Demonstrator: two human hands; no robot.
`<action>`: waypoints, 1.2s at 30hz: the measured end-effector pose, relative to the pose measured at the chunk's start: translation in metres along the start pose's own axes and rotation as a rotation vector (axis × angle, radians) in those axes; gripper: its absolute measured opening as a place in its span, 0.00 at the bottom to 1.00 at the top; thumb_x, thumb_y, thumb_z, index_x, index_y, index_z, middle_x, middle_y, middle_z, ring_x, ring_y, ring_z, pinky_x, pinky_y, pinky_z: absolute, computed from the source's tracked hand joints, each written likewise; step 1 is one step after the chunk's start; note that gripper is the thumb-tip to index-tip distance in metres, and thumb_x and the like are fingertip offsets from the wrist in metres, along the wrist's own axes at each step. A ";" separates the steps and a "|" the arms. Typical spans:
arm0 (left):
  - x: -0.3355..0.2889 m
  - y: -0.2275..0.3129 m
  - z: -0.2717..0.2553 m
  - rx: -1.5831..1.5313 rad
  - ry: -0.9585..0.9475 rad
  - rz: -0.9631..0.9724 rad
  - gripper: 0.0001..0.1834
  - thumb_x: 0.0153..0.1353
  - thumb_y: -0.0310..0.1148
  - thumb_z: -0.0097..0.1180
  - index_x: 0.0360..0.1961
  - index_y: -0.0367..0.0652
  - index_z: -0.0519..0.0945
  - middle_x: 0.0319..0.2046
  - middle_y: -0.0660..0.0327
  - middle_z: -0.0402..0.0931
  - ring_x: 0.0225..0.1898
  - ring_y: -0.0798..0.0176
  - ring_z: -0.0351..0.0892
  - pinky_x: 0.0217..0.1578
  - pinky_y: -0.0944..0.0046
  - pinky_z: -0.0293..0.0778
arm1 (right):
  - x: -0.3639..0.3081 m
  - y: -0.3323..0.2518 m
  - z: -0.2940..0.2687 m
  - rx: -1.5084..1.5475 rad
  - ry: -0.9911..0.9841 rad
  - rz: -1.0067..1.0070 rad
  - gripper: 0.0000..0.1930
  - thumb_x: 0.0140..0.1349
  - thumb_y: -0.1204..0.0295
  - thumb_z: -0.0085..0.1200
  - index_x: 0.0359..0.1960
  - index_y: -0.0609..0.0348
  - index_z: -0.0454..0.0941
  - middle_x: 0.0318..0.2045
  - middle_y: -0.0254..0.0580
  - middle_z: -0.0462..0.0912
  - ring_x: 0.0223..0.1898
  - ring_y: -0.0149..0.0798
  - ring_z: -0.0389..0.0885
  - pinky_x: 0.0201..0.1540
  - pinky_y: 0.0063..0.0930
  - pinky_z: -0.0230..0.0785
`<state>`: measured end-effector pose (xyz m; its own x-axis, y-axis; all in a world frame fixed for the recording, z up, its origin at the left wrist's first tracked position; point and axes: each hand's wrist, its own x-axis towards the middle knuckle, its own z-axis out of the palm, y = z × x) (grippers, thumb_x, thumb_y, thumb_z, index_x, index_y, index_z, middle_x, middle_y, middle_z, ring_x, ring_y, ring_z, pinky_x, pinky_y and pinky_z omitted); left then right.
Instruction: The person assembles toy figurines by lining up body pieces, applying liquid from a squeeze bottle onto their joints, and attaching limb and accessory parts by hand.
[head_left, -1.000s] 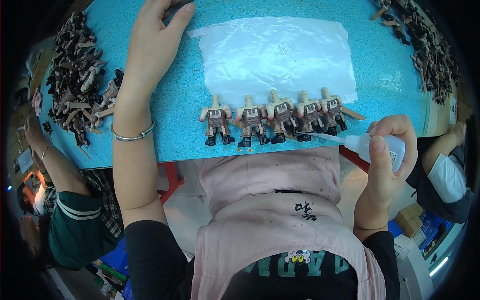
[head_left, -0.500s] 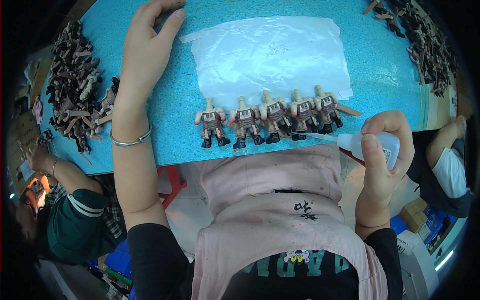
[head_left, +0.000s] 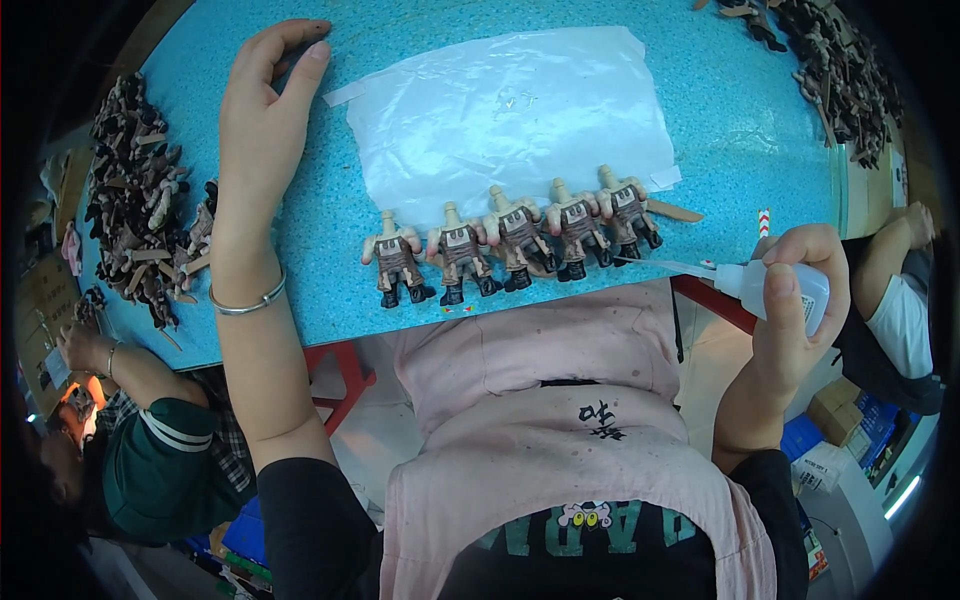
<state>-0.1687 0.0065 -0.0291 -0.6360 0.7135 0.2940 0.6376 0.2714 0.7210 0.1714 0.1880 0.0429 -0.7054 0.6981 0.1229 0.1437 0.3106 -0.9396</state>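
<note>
Several headless toy figures (head_left: 520, 240) with brown outfits and black boots lie in a row along the table's near edge. My right hand (head_left: 803, 290) is closed around a small white squeeze bottle (head_left: 742, 284), which looks like a glue bottle. Its long thin nozzle points left, with the tip by the boots of the two rightmost figures; whether it touches them I cannot tell. My left hand (head_left: 262, 125) rests on the table left of a white plastic sheet (head_left: 510, 110), thumb apart from the loosely bent fingers, holding nothing.
Heaps of similar figure parts lie at the left (head_left: 135, 200) and far right (head_left: 850, 85). A flat brown piece (head_left: 675, 211) sticks out beside the rightmost figure. Another person's arm (head_left: 125, 365) is at the left edge of the blue table (head_left: 720, 190); someone else sits at the right.
The nozzle tip has moved rightward along the row, from between the third and fourth figures to between the fourth and fifth. The whole view has shifted slightly. My left hand stays empty.
</note>
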 end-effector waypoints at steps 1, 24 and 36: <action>0.000 0.001 0.001 -0.001 -0.002 0.001 0.15 0.64 0.35 0.55 0.49 0.39 0.80 0.47 0.58 0.75 0.48 0.64 0.76 0.51 0.66 0.70 | 0.000 0.000 0.000 -0.001 0.002 0.001 0.08 0.58 0.73 0.58 0.33 0.61 0.71 0.27 0.31 0.73 0.27 0.20 0.67 0.29 0.14 0.57; 0.000 0.006 0.002 0.020 -0.011 -0.041 0.15 0.64 0.35 0.55 0.49 0.40 0.80 0.48 0.59 0.74 0.47 0.65 0.75 0.50 0.68 0.70 | -0.001 0.001 -0.002 -0.020 0.032 0.013 0.08 0.57 0.72 0.59 0.32 0.60 0.73 0.28 0.32 0.74 0.29 0.22 0.68 0.31 0.15 0.58; -0.001 0.009 0.000 0.038 -0.022 -0.081 0.15 0.64 0.35 0.55 0.50 0.41 0.79 0.49 0.60 0.73 0.48 0.65 0.74 0.51 0.67 0.69 | -0.003 0.013 -0.025 -0.046 0.157 0.012 0.08 0.58 0.69 0.58 0.33 0.59 0.73 0.28 0.29 0.72 0.29 0.21 0.66 0.32 0.14 0.57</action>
<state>-0.1625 0.0081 -0.0224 -0.6768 0.7021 0.2212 0.6007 0.3530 0.7173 0.1924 0.2058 0.0381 -0.5869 0.7929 0.1639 0.1857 0.3289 -0.9259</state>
